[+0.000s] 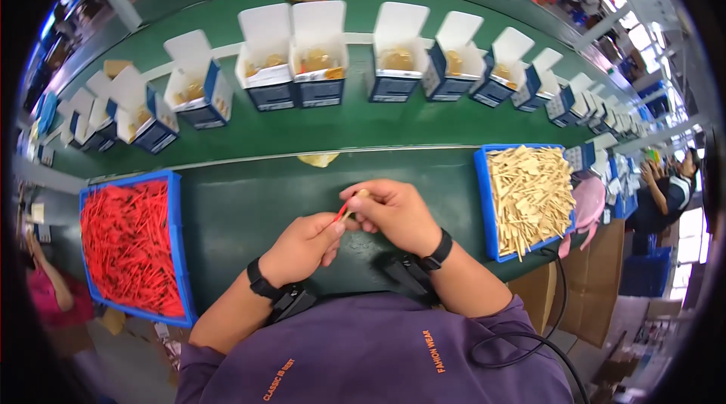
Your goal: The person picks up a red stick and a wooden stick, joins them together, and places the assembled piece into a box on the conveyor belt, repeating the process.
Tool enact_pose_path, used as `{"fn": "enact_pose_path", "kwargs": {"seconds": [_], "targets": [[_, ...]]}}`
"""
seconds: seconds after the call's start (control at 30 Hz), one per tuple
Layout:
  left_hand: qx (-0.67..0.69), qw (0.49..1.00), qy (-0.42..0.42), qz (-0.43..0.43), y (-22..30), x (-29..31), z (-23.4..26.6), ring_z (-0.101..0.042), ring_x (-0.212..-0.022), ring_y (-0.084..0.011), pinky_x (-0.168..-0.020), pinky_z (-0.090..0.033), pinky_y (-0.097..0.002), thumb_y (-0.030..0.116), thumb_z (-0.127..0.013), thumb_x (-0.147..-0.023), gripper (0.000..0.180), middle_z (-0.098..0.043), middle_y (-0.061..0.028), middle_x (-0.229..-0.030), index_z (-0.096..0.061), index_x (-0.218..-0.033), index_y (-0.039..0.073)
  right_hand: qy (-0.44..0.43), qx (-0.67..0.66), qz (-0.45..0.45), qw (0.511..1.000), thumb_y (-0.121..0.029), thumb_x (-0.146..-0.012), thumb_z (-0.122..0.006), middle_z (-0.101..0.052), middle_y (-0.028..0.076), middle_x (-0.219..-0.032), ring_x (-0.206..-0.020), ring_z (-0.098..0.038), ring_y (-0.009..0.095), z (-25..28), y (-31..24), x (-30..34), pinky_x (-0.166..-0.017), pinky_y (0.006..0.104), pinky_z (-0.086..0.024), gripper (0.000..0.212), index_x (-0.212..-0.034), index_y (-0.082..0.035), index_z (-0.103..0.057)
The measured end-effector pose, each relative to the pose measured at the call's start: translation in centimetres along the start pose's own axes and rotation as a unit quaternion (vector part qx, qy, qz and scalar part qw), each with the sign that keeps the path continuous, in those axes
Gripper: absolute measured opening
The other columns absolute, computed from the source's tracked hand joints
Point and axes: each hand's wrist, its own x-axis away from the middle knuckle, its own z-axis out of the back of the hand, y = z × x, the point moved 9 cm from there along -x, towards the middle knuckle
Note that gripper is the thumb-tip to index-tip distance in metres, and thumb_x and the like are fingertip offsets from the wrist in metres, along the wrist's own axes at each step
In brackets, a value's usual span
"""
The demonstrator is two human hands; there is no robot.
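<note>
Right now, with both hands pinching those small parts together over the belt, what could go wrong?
The red piece and tan piece are tiny and held only at the fingertips of the left hand and right hand; either might slip onto the green belt. The open boxes sit beyond the hands, so a reach could knock one.

A thin red plastic stick [341, 212] and a small pale tan wooden piece [361, 194] meet at the centre of the view, just above the dark green work surface. The red stick slants from about seven o'clock up to one o'clock, only a short length of it showing. The tan piece sits at its upper end, toward one o'clock, mostly hidden, so its shape cannot be told.
</note>
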Motion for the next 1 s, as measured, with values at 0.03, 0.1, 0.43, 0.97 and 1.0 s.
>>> {"fn": "enact_pose_path", "kwargs": {"seconds": [0.03,0.1,0.43,0.97,1.0], "targets": [[0.007,1.0,-0.021,0.017,-0.6,0.1,0.0,-0.056,-0.064,-0.0082,-0.06,-0.046,-0.0241,0.024,-0.045,-0.107,0.031,-0.058,0.0007,-0.074,-0.064,-0.111,0.0,-0.005,-0.006,0.006,1.0,-0.012,-0.096,-0.067,-0.067,0.0,-0.078,-0.068,-0.059,0.004,-0.1,-0.2,-0.1,-0.06,0.0201,-0.048,0.014,-0.102,0.001,-0.068],[0.019,0.997,-0.051,0.056,-1.5,0.6,-0.1,-0.056,-0.065,-0.0087,-0.06,-0.046,-0.0234,0.025,-0.044,-0.107,0.033,-0.057,0.0008,-0.074,-0.064,-0.117,0.0,-0.021,0.015,0.004,1.0,-0.012,-0.096,-0.067,-0.067,0.0,-0.078,-0.068,-0.059,0.004,-0.2,-0.4,-0.1,-0.06,0.0204,-0.048,0.014,-0.101,0.001,-0.068],[0.135,0.99,0.03,0.008,-1.6,-0.7,2.0,-0.064,-0.079,-0.0152,-0.069,-0.055,-0.0281,0.018,-0.048,-0.106,0.035,-0.061,-0.0062,-0.093,-0.051,-0.135,-0.001,0.349,0.36,0.36,0.787,-0.015,-0.094,-0.067,-0.068,0.005,-0.072,-0.063,-0.063,0.012,9.4,-17.4,-3.2,-0.058,0.0283,-0.049,0.017,-0.092,0.001,-0.07],[0.132,0.991,0.012,-0.024,-1.7,-1.9,0.6,-0.065,-0.083,-0.0168,-0.072,-0.057,-0.0287,0.008,-0.051,-0.101,0.034,-0.062,-0.0083,-0.095,-0.051,-0.133,-0.002,0.302,0.502,0.299,0.753,-0.028,-0.089,-0.066,-0.068,0.016,-0.075,-0.07,-0.066,0.037,9.3,-13.3,-8.2,-0.064,0.0449,-0.052,0.024,-0.083,-0.004,-0.068],[0.13,0.991,0.012,-0.025,-1.7,-2.0,0.6,-0.066,-0.083,-0.0167,-0.071,-0.057,-0.0284,0.008,-0.051,-0.101,0.034,-0.062,-0.0083,-0.095,-0.051,-0.133,-0.002,0.287,0.514,0.297,0.752,-0.028,-0.089,-0.066,-0.068,0.016,-0.075,-0.07,-0.066,0.037,8.8,-13.4,-8.1,-0.063,0.0449,-0.052,0.025,-0.082,-0.004,-0.068]]}}
